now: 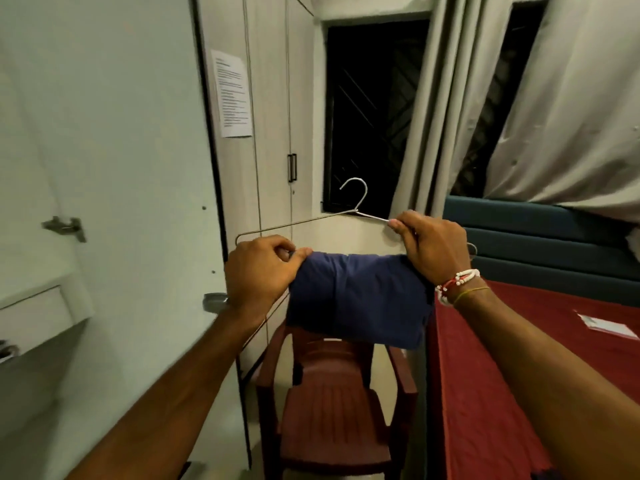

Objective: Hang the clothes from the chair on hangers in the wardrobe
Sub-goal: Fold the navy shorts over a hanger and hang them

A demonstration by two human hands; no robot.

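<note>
While garment (pixel 356 299) is draping over hanger (pixel 311 221), left hand (pixel 258 268) pinching it at 9 o'clock, right hand (pixel 433 244) seemingly pinching hanger at 3.

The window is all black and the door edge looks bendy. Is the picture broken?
No. In the head view the window just shows the dark outside; the wide lens bows the door edge; the drawer at the left is blurred; the hanger and blue cloth look fairly sharp.
</note>
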